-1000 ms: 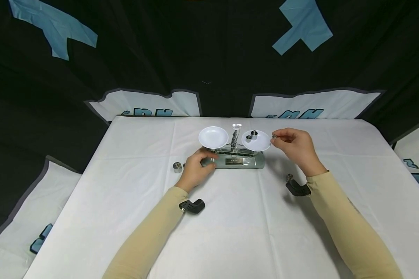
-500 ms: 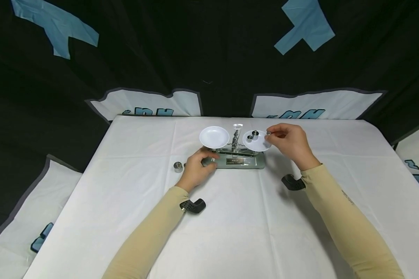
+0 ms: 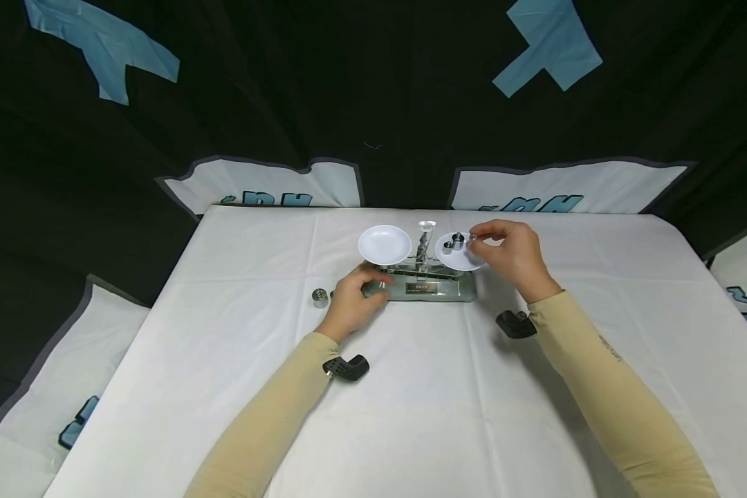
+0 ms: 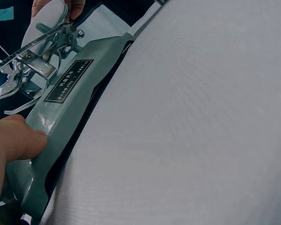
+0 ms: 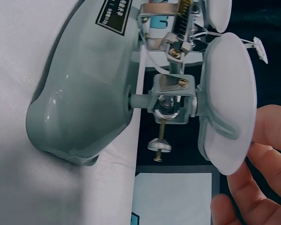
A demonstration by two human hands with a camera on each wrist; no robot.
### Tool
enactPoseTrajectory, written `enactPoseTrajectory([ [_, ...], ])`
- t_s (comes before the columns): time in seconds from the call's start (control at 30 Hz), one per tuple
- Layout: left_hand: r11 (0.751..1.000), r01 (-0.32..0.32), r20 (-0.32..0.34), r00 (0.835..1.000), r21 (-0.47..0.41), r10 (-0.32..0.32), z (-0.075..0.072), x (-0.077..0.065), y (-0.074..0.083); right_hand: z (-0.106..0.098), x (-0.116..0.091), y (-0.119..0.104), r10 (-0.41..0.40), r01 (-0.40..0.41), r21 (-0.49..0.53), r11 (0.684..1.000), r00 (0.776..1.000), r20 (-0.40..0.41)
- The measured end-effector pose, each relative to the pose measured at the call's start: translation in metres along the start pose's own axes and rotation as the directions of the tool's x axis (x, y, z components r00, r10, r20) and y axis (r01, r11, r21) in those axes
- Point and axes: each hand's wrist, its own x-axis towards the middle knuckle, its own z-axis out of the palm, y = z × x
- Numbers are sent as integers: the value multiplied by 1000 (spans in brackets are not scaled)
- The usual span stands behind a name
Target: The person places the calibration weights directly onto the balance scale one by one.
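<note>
A grey-green balance scale stands near the table's far side. My left hand grips the left end of its base; in the left wrist view the thumb lies against the front face. Between thumb and index finger, my right hand pinches a small metal weight over the right-hand pan. Two weights, a larger one and a smaller one, stand upright on that pan. The left-hand pan is bare. In the right wrist view, the pan hides my right fingertips.
Left of the scale, a metal weight stands on the white tablecloth. Another small weight is mostly hidden by my left hand. Behind the table hangs a black curtain with blue tape on it.
My right hand has moved left with the small weight, from beside the right-hand pan to over it. My left hand has stayed on the base.
</note>
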Motion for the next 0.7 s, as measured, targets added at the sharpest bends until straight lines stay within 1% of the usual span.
enactPoseTrajectory([
  [0.07,1000,2,1,1000,-5,-2,0,0,1,1,0,0,11,-11,2,1000,1000,-3],
  [0.27,1000,3,1,1000,-7,-3,0,0,1,3,1,1,61,-61,6,998,998,23],
  [0.47,1000,7,-1,1000,-6,-7,0,0,1,6,3,4,81,-82,13,997,994,67],
  [0.7,1000,11,-2,1000,-3,-11,0,0,0,8,4,5,103,-103,-1,995,991,80],
])
